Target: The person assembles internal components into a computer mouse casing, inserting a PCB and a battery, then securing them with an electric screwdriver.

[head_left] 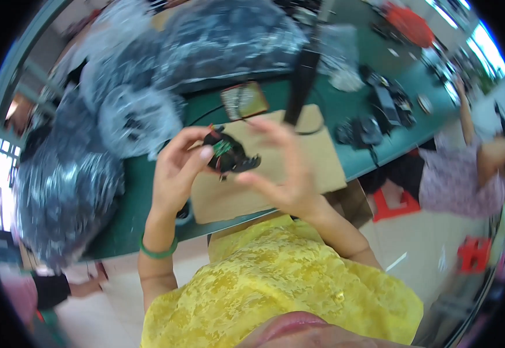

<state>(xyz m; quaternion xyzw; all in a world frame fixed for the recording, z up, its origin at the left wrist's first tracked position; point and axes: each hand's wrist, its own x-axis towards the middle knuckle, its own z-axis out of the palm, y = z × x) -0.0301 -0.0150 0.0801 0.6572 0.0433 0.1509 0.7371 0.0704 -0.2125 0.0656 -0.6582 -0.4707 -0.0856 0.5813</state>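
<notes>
My left hand (178, 162) grips a small black plastic housing (229, 155) with a green circuit board and thin red wires showing on it. The thumb and fingers pinch it from its left side, above the cardboard sheet (276, 156). Smeared by motion, my right hand (290, 168) is just right of the housing, with thumb and fingers spread and nothing visible between them. A green bangle (158, 250) circles my left wrist.
Large plastic-wrapped bundles (229, 43) fill the green table's far and left sides. Beyond the cardboard lie a small tan box (244, 100) and a dark upright post (303, 81). Black devices (386, 104) lie at right. Another person (461, 174) sits farther right, near red stools (474, 255).
</notes>
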